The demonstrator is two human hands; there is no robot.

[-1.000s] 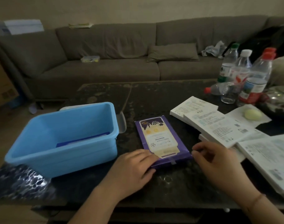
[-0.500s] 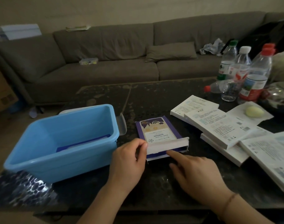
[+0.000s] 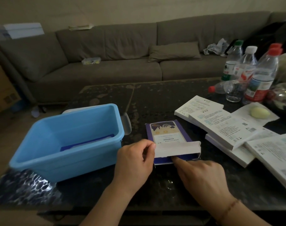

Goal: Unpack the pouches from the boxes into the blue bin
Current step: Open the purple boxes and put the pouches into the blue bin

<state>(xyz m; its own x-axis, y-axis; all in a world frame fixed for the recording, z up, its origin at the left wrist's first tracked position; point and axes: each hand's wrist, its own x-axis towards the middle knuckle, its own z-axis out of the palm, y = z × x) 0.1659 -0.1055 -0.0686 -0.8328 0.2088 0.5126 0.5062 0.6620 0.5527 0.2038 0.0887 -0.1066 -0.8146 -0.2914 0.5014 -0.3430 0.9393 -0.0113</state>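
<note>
One dark table [image 3: 155,98] before sofa [image 3: 106,46]: left hand [image 3: 134,162] pinches flap [image 3: 178,149], right hand [image 3: 202,175] pokes box [image 3: 165,132].

We logged two bare hands, left hand [image 3: 135,162] and right hand [image 3: 202,175], we saw both forearms [image 3: 106,204] uncovered down to the frame's lower edge, we recorded a thin brownish cord bracelet [image 3: 229,207] circling the right wrist.
</note>
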